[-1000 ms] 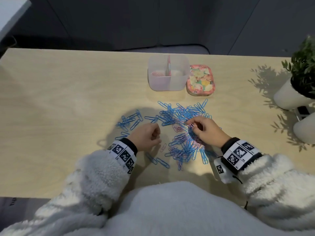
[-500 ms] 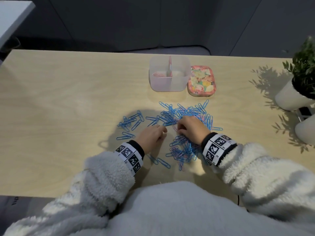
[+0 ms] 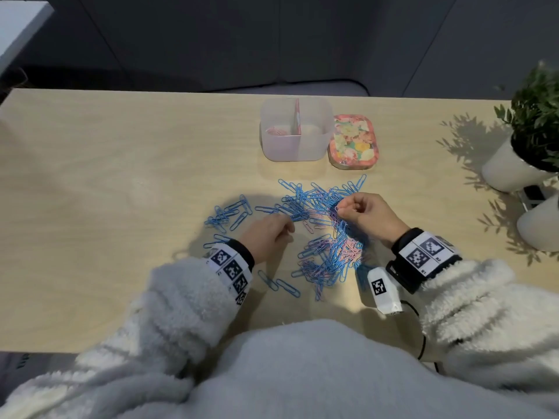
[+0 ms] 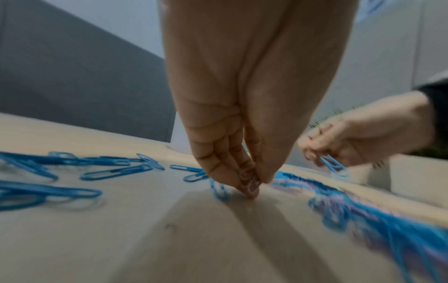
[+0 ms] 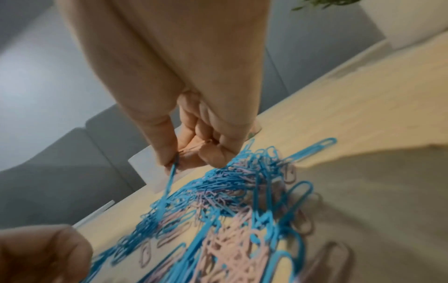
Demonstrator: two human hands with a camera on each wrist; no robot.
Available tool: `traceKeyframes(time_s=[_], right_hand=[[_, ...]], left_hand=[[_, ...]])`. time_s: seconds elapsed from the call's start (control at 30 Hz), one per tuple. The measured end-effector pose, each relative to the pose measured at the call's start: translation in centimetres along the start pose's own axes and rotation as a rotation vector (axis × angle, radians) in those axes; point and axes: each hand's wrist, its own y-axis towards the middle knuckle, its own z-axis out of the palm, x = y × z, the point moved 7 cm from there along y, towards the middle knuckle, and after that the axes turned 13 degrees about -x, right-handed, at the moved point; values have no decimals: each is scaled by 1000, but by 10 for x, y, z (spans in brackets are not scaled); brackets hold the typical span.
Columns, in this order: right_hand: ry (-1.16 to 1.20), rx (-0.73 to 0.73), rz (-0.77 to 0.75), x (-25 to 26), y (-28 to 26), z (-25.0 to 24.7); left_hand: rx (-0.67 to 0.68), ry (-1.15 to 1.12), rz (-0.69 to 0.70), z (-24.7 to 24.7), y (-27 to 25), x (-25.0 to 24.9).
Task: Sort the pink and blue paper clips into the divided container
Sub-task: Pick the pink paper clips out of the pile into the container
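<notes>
A tangled pile of blue and pink paper clips (image 3: 326, 246) lies mid-table. More blue clips (image 3: 230, 211) are scattered to its left. Behind it stands the translucent divided container (image 3: 314, 146), with a few pink clips (image 3: 273, 131) in its left compartment. My right hand (image 3: 338, 208) hovers over the pile's far side. In the right wrist view my right hand (image 5: 174, 164) pinches a blue clip (image 5: 171, 180) between thumb and forefinger. My left hand (image 3: 289, 229) rests on the table left of the pile. Its fingertips (image 4: 252, 188) pinch a pale pink clip (image 4: 251, 183).
A floral tin lid (image 3: 354, 142) lies right of the container. Two white pots (image 3: 508, 170) with a green plant (image 3: 538, 110) stand at the table's right edge. Bare tabletop (image 3: 106, 192) stretches away to the left.
My right hand has drawn back to the right and lifted off the pile with a blue clip pinched. My left hand has stayed almost in place.
</notes>
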Motion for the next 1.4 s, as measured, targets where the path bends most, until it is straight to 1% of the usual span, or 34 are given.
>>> traceKeyframes(time_s=[0.1, 0.17, 0.23, 0.27, 0.33, 0.37, 0.43, 0.5, 0.53, 0.57, 0.63, 0.67, 0.7, 0.73, 0.8, 0.83, 0.87, 0.9, 0.93, 1.03, 1.1, 1.17, 1.27, 1.33, 1.4], right_hand=[[185, -22, 224, -13, -2, -7], [314, 8, 359, -18, -6, -6], [397, 47, 450, -20, -9, -3], [411, 65, 468, -21, -11, -2], [374, 91, 435, -22, -12, -1], [314, 84, 375, -21, -11, -2], [77, 31, 170, -16, -9, -8], [-152, -18, -25, -10, -8, -13], [-184, -40, -80, -9, -7, -16], [-152, -68, -103, -9, -7, -19], [-26, -142, -98, -10, -7, -27], [48, -186, -72, -10, -7, -30], [144, -215, -22, -11, -8, -32], [254, -232, 61, -13, -9, -31], [416, -206, 276, -20, -13, -22], [440, -161, 354, -21, -17, -14], [413, -103, 391, -21, -20, -5], [347, -41, 371, -19, -21, 3], [213, 18, 278, -17, -20, 9], [-359, 158, -187, 0, -19, 30], [-643, 192, -313, 1, -18, 41], [-757, 215, -329, 0, -15, 46], [-744, 240, -288, -3, -10, 43], [-626, 185, -222, -6, -4, 30], [-402, 104, -112, -9, 1, 15]], left_hand=[[-36, -175, -113, -12, 20, -2], [-6, -295, -208, -10, 33, -5], [34, -340, -266, -4, 41, -9], [47, -332, -261, -1, 43, -12], [78, -215, -164, 4, 45, -20], [99, -121, -92, 7, 44, -24], [122, 27, 19, 13, 42, -28], [107, 90, 61, 15, 41, -28], [109, 113, 64, 15, 40, -28], [122, 128, 61, 15, 39, -26], [149, 123, 34, 15, 36, -20], [155, 101, 20, 14, 34, -18], [145, 73, 13, 12, 33, -17], [128, 41, -3, 11, 31, -16], [88, -46, -66, 6, 29, -12], [82, -95, -110, 5, 28, -10], [91, -139, -158, 6, 28, -8], [113, -180, -204, 7, 27, -6], [143, -219, -246, 10, 27, -4], [187, -301, -321, 18, 24, -4], [176, -320, -321, 20, 22, -2], [179, -316, -300, 20, 20, -1], [199, -342, -301, 21, 19, -3], [183, -278, -264, 19, 21, -6], [169, -205, -215, 19, 22, -9]])
